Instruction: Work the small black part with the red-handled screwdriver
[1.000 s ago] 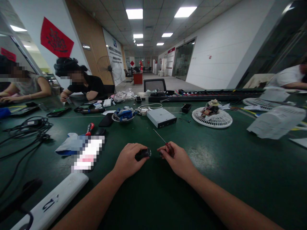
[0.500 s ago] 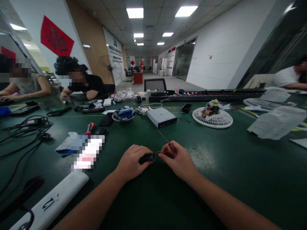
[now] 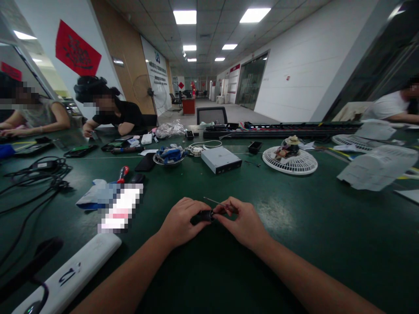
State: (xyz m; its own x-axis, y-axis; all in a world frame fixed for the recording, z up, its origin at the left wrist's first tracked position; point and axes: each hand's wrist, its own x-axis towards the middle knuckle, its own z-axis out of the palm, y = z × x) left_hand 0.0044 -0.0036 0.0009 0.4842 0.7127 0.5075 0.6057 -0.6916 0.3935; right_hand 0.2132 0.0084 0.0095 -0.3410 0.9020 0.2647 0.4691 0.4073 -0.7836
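My left hand (image 3: 180,221) is closed around a short black cylinder (image 3: 205,215), its open end facing right. Fingers of my right hand (image 3: 245,223) pinch at that end and touch its rim; a small part between thumb and fingertip is mostly hidden. Tucked in the same right hand is a thin screwdriver (image 3: 214,201), its metal shaft pointing left above the cylinder and its reddish handle largely covered by fingers. Both hands are just above the green table (image 3: 203,270), close together.
Ahead lie a silver disc drive (image 3: 221,160), a metal bowl with blue cloth (image 3: 169,156) and a white fan grille (image 3: 290,161). At left are a white power bank-like slab (image 3: 70,272), black cables (image 3: 42,174) and a red-handled tool (image 3: 123,174). Other people sit around the table.
My right hand has moved slightly left, bringing its fingertips against the cylinder's end. The screwdriver shaft has swung lower, toward the left. My left hand stays about where it was.
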